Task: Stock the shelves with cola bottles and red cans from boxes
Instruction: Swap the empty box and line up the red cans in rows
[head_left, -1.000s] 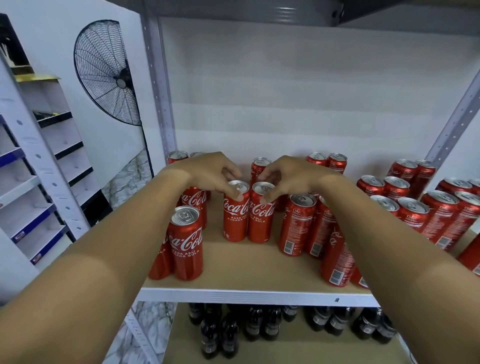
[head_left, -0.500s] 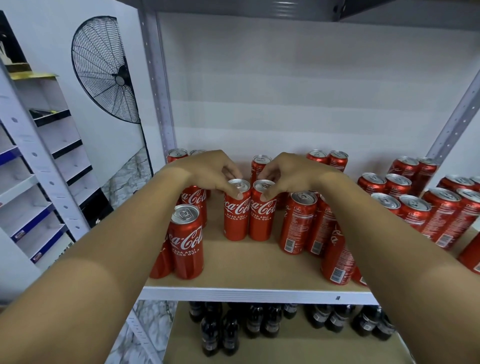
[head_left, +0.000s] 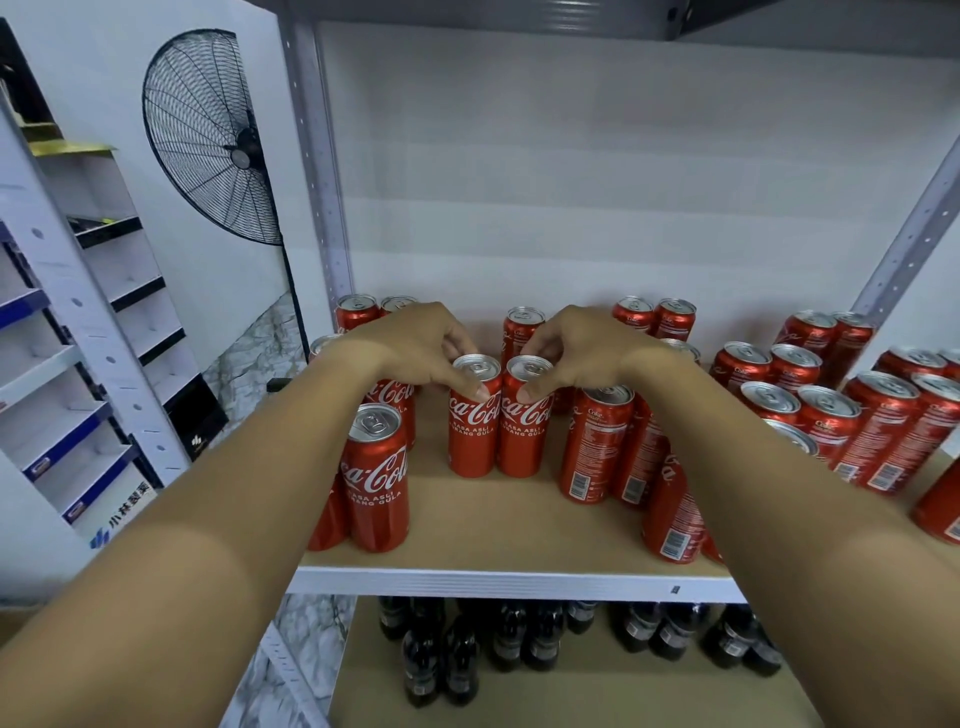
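Two red cans stand side by side, touching, in the middle of the tan shelf board (head_left: 493, 525). My left hand (head_left: 415, 348) grips the top of the left can (head_left: 471, 436), thumb on its front. My right hand (head_left: 576, 348) grips the top of the right can (head_left: 523, 436) the same way. Several more red cans stand on the shelf: a pair at the front left (head_left: 375, 488), a group at the right (head_left: 597, 447) and rows at the back right (head_left: 810, 410). Dark cola bottles (head_left: 462, 660) stand on the shelf below.
A grey upright post (head_left: 317, 171) bounds the shelf on the left and another (head_left: 904, 249) on the right. A black wall fan (head_left: 208, 135) hangs at the left. A white and blue rack (head_left: 57, 332) stands further left. A shelf (head_left: 467, 10) lies overhead.
Both hands and the two middle cans stay almost still; the pair sits slightly further back on the shelf than a second ago.
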